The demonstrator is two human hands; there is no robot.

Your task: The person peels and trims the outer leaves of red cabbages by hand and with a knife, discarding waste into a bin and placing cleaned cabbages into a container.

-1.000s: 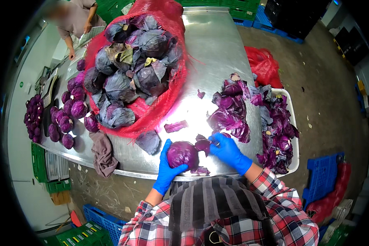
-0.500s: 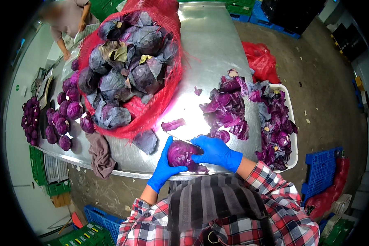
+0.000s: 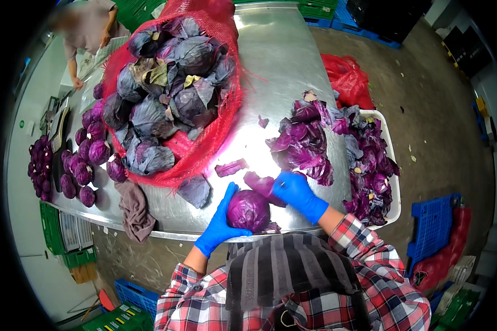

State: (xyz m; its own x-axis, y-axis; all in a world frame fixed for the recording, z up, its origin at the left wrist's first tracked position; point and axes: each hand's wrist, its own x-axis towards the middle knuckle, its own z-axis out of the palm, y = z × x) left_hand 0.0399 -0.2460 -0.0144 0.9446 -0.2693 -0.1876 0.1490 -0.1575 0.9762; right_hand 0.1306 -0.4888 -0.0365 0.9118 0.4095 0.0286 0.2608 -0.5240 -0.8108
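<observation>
At the near edge of the metal table a round purple cabbage (image 3: 248, 211) rests, smooth and shiny. My left hand (image 3: 220, 227), in a blue glove, cups its left side with thumb and fingers curved around it. A loose purple cabbage leaf (image 3: 261, 186) lies against my right hand (image 3: 298, 193), whose gloved fingers are closed at the leaf's right end, just up and right of the head. Whether that hand also holds a small tool is hard to make out. A torn strip of leaf (image 3: 231, 167) lies beyond the cabbage, and a heap of peeled leaves (image 3: 302, 138) sits farther right.
A red mesh sack (image 3: 234, 105) of untrimmed cabbages fills the left middle of the table (image 3: 276, 49). Trimmed cabbages (image 3: 83, 172) and a brown cloth (image 3: 133, 212) lie left. A white bin (image 3: 395, 193) of leaves stands right. Another person (image 3: 88, 33) works far left.
My right hand has drawn slightly up and right, with a leaf now pulled off the cabbage. The head's smooth top shows, and my left hand still cups it.
</observation>
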